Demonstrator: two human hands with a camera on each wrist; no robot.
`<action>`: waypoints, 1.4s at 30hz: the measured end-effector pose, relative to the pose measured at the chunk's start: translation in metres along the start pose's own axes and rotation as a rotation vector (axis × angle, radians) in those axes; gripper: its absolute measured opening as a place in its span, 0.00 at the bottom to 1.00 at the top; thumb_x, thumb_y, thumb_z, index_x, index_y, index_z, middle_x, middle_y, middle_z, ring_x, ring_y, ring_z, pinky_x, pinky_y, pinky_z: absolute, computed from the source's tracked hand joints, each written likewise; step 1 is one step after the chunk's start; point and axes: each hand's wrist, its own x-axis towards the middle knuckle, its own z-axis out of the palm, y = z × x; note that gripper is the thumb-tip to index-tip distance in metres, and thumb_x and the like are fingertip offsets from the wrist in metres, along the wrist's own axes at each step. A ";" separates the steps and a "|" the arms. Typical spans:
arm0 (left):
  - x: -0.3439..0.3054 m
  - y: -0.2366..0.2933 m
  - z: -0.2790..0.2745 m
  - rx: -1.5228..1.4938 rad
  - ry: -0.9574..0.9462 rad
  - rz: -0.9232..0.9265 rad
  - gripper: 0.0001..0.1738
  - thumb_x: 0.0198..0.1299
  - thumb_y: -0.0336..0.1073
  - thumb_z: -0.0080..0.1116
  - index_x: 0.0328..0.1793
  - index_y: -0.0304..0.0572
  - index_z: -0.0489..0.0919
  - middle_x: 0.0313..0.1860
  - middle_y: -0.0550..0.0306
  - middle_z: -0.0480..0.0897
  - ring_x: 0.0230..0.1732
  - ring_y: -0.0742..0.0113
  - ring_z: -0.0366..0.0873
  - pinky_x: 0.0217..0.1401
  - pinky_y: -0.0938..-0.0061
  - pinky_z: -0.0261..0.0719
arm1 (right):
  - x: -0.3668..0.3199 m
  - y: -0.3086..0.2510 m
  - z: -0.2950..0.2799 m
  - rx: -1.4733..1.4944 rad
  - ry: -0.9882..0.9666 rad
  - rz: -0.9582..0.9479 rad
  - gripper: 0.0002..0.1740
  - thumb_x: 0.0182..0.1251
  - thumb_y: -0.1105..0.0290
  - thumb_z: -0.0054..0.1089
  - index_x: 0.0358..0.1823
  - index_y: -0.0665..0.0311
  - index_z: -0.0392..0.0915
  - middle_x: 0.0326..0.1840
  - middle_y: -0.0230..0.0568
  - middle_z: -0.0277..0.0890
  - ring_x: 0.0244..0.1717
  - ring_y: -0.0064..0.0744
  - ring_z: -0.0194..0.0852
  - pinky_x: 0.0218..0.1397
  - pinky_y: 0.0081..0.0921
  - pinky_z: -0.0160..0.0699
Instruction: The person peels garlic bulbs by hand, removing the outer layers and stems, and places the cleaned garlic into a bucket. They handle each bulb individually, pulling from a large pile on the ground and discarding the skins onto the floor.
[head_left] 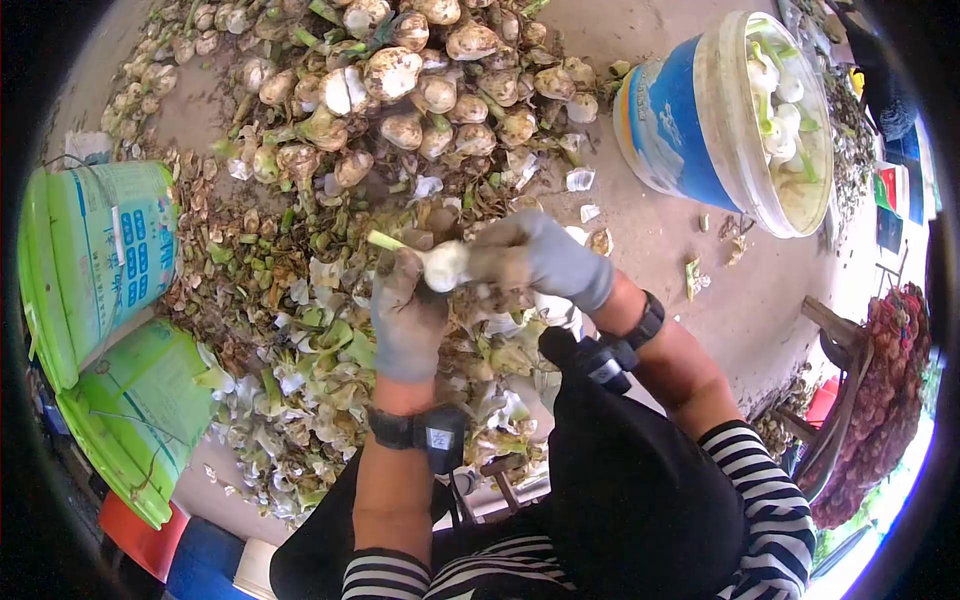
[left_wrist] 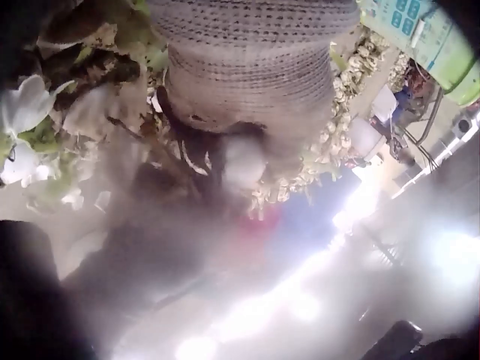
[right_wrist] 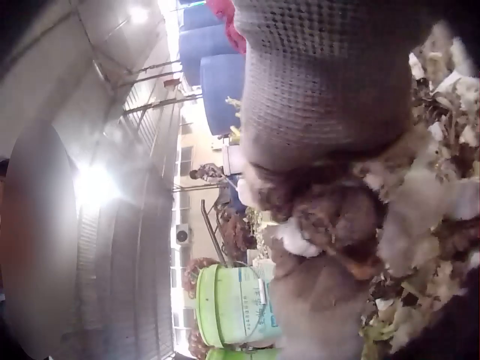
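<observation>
Garlic bulb (head_left: 444, 267), round, smooth and creamy white, sat between the two hands in the head view, above the heap of peelings (head_left: 320, 350). A short pale-green stem (head_left: 385, 240) stuck out of it toward the upper left, and its clean surface stood out against the brown, soil-stained bulbs (head_left: 395, 80) piled beyond. The left hand (head_left: 408, 315), in a grey glove dirtied at the fingers, gripped it from the left and below, with the thumb side up near the stem. The right hand (head_left: 550, 262), gloved alike and blurred at the fingertips, pinched at its right side. A white-and-blue bucket (head_left: 670, 125) to the upper right held white bulbs with green stems (head_left: 785, 105).

In the left wrist view, the left hand's knitted glove filled the top, its fingers bent downward over a whitish, rounded blur; finer detail of the surface could not be told.

In the right wrist view, the right hand's fingers were curled, brown with dirt, beside a small bright white patch; whether that was the bulb's side or loose skin could not be told. Green-lidded tubs (right_wrist: 225, 304) stood behind, and papery scraps lay to the right.
</observation>
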 end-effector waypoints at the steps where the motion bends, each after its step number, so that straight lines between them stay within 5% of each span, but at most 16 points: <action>1: -0.001 -0.002 -0.001 0.045 0.019 0.009 0.18 0.66 0.43 0.48 0.53 0.37 0.72 0.54 0.47 0.76 0.55 0.57 0.74 0.60 0.61 0.70 | -0.004 0.004 -0.006 0.159 -0.020 0.054 0.15 0.58 0.62 0.61 0.32 0.70 0.81 0.23 0.34 0.77 0.22 0.19 0.70 0.26 0.19 0.72; 4: 0.010 -0.004 -0.003 -0.159 0.118 -0.005 0.19 0.68 0.44 0.46 0.54 0.37 0.72 0.55 0.48 0.76 0.55 0.57 0.74 0.61 0.60 0.71 | -0.023 0.022 -0.023 0.539 0.084 -0.104 0.14 0.57 0.63 0.61 0.32 0.70 0.80 0.25 0.37 0.77 0.26 0.18 0.72 0.28 0.18 0.72; 5: 0.014 -0.005 -0.017 -0.175 0.112 -0.039 0.18 0.69 0.43 0.44 0.54 0.37 0.73 0.56 0.49 0.76 0.56 0.57 0.74 0.62 0.60 0.70 | -0.023 0.024 -0.030 0.277 0.188 -0.338 0.15 0.56 0.63 0.61 0.32 0.72 0.79 0.28 0.39 0.78 0.31 0.20 0.73 0.34 0.20 0.73; 8: 0.011 -0.004 -0.009 -0.135 0.040 -0.012 0.17 0.69 0.42 0.45 0.54 0.37 0.73 0.55 0.49 0.76 0.57 0.57 0.73 0.61 0.60 0.71 | -0.016 0.004 -0.029 -0.095 0.093 -0.080 0.18 0.55 0.62 0.62 0.39 0.73 0.77 0.31 0.40 0.78 0.35 0.27 0.74 0.40 0.24 0.74; 13: 0.011 -0.001 0.005 0.016 0.058 0.012 0.16 0.69 0.39 0.45 0.53 0.35 0.73 0.52 0.49 0.77 0.55 0.58 0.75 0.60 0.62 0.72 | -0.004 0.001 0.000 -0.485 0.298 -0.298 0.22 0.58 0.62 0.61 0.50 0.69 0.74 0.39 0.59 0.77 0.41 0.51 0.79 0.43 0.31 0.76; 18: 0.016 -0.001 -0.002 -0.080 0.229 -0.091 0.16 0.67 0.41 0.49 0.52 0.37 0.74 0.48 0.53 0.78 0.48 0.63 0.77 0.50 0.68 0.77 | -0.006 0.005 0.002 -0.452 -0.024 -0.348 0.11 0.58 0.66 0.62 0.35 0.68 0.79 0.34 0.52 0.78 0.33 0.39 0.78 0.38 0.28 0.75; 20: 0.019 0.002 -0.003 -0.122 0.283 -0.108 0.16 0.66 0.43 0.50 0.51 0.39 0.75 0.46 0.55 0.79 0.44 0.65 0.77 0.45 0.72 0.78 | -0.009 0.007 0.002 -0.029 0.040 -0.230 0.11 0.58 0.68 0.60 0.38 0.68 0.79 0.34 0.46 0.79 0.31 0.34 0.76 0.37 0.27 0.75; 26: 0.016 -0.008 0.010 -0.060 0.287 -0.123 0.13 0.63 0.37 0.52 0.49 0.39 0.77 0.41 0.56 0.80 0.38 0.67 0.76 0.36 0.71 0.77 | -0.001 0.029 -0.015 -0.407 0.197 -0.232 0.30 0.58 0.71 0.60 0.62 0.71 0.62 0.47 0.43 0.74 0.51 0.26 0.71 0.53 0.27 0.71; 28: 0.017 -0.012 0.028 0.151 0.227 -0.083 0.12 0.57 0.29 0.58 0.48 0.39 0.76 0.41 0.55 0.79 0.40 0.68 0.75 0.42 0.71 0.76 | 0.000 0.025 -0.009 -0.417 0.290 -0.204 0.34 0.57 0.67 0.62 0.63 0.71 0.61 0.57 0.59 0.70 0.59 0.44 0.70 0.61 0.31 0.68; 32: 0.004 0.010 0.058 0.347 0.003 -0.032 0.16 0.54 0.22 0.58 0.50 0.38 0.74 0.47 0.56 0.76 0.42 0.70 0.74 0.44 0.72 0.76 | -0.035 0.007 -0.042 0.447 0.228 -0.286 0.37 0.52 0.73 0.60 0.66 0.65 0.59 0.49 0.45 0.74 0.45 0.33 0.76 0.45 0.30 0.80; 34: 0.023 0.028 0.064 0.713 0.076 0.159 0.21 0.58 0.30 0.56 0.58 0.31 0.70 0.50 0.55 0.76 0.45 0.72 0.73 0.52 0.78 0.71 | -0.051 0.017 -0.070 0.841 0.265 -0.734 0.38 0.57 0.66 0.55 0.69 0.60 0.52 0.55 0.42 0.70 0.46 0.32 0.77 0.40 0.30 0.81; 35: 0.036 0.036 0.056 0.778 0.144 0.180 0.21 0.57 0.29 0.56 0.58 0.32 0.71 0.50 0.56 0.76 0.46 0.72 0.73 0.52 0.78 0.71 | -0.057 0.009 -0.085 0.848 -0.062 -0.867 0.32 0.62 0.62 0.51 0.68 0.58 0.56 0.54 0.41 0.71 0.45 0.30 0.77 0.36 0.26 0.78; 36: 0.061 0.027 0.026 0.721 0.178 0.292 0.24 0.53 0.21 0.56 0.59 0.40 0.72 0.49 0.53 0.75 0.40 0.74 0.74 0.38 0.83 0.75 | -0.063 -0.010 -0.079 0.936 0.182 -0.746 0.27 0.64 0.60 0.50 0.63 0.61 0.64 0.49 0.41 0.73 0.41 0.30 0.77 0.35 0.26 0.75; 38: 0.093 0.027 0.025 0.968 0.140 0.388 0.24 0.53 0.21 0.56 0.59 0.40 0.71 0.51 0.51 0.75 0.42 0.73 0.76 0.38 0.85 0.75 | -0.041 0.007 -0.096 0.317 0.336 -0.565 0.23 0.65 0.59 0.49 0.57 0.66 0.71 0.48 0.43 0.75 0.41 0.32 0.77 0.40 0.27 0.77; 40: 0.124 0.013 0.017 1.833 0.221 0.666 0.21 0.53 0.24 0.57 0.56 0.38 0.71 0.50 0.49 0.75 0.43 0.68 0.77 0.40 0.77 0.77 | -0.011 0.043 -0.101 0.048 0.245 -0.335 0.24 0.67 0.58 0.48 0.56 0.71 0.72 0.49 0.47 0.78 0.46 0.36 0.78 0.49 0.29 0.77; 42: 0.126 0.024 0.026 1.754 0.211 0.476 0.22 0.51 0.27 0.60 0.54 0.35 0.72 0.52 0.46 0.75 0.47 0.63 0.76 0.49 0.72 0.74 | 0.003 0.040 -0.069 -0.209 0.323 -0.279 0.24 0.68 0.57 0.50 0.53 0.71 0.75 0.46 0.48 0.80 0.43 0.36 0.78 0.50 0.26 0.76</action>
